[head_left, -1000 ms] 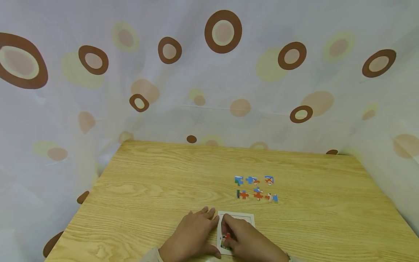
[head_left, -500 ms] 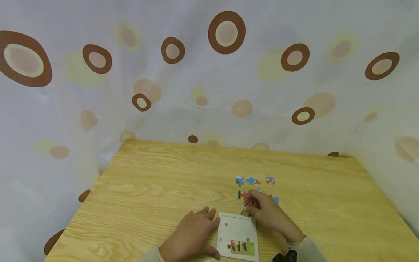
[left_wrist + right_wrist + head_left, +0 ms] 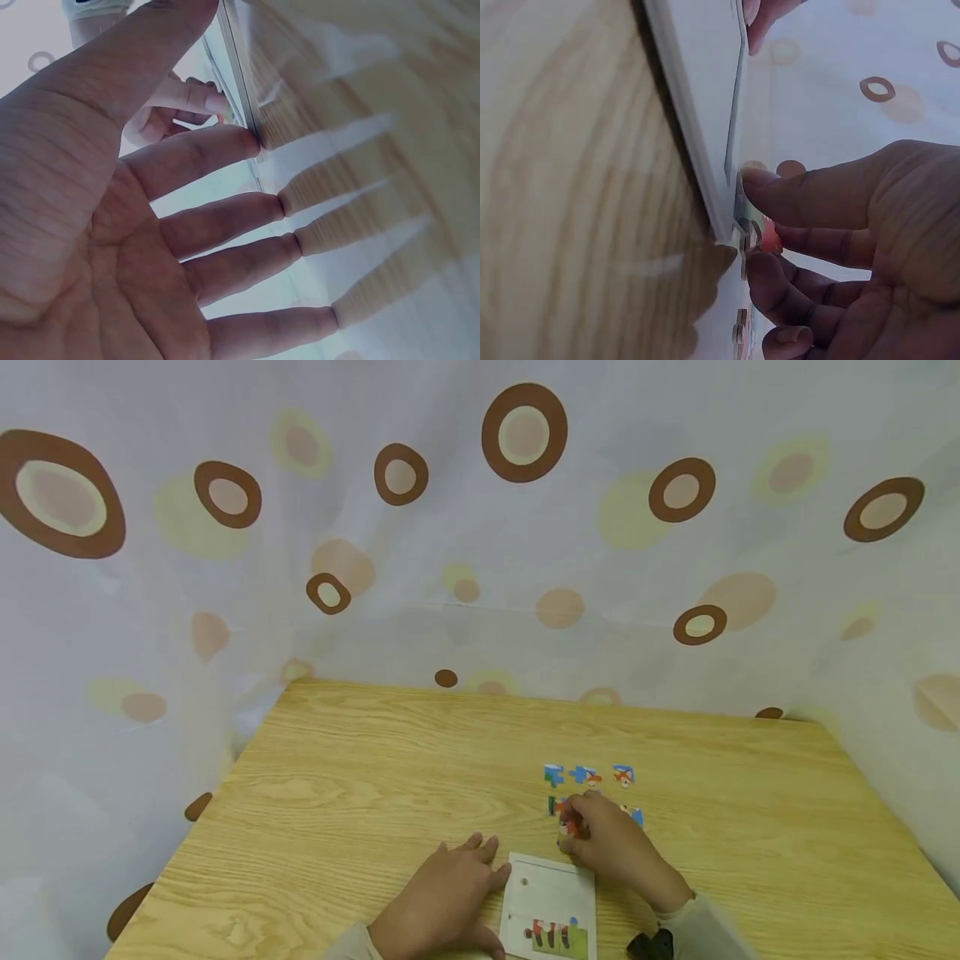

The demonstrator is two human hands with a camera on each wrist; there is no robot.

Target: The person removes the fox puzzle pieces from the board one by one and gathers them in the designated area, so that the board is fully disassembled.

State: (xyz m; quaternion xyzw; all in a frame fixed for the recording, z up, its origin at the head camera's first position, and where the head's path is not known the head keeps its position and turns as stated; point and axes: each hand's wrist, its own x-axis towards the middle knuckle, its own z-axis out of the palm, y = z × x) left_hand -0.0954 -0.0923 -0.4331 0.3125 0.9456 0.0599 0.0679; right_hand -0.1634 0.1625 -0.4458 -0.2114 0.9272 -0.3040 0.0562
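A white puzzle tray [image 3: 551, 893] lies on the table in front of me. Joined puzzle pieces [image 3: 557, 937] in red, black and green fill part of its lower end. My left hand [image 3: 446, 897] rests flat beside the tray, fingers spread, its index fingertip at the left edge. Just beyond the tray's far right corner, my right hand [image 3: 618, 843] pinches a puzzle piece [image 3: 568, 828] with red and green on it. In the right wrist view, thumb and fingers hold that piece [image 3: 771, 234] close to the tray's corner. Most of it is hidden by the fingers.
Loose puzzle pieces lie in two rows beyond the tray, among them a blue and orange one [image 3: 623, 775]. My right hand covers part of the nearer row. The wooden table [image 3: 390, 752] ends at a dotted curtain [image 3: 555, 552].
My right hand has moved from the tray's lower left to beyond its far right corner, carrying the puzzle piece out of the tray. My left hand stays in place.
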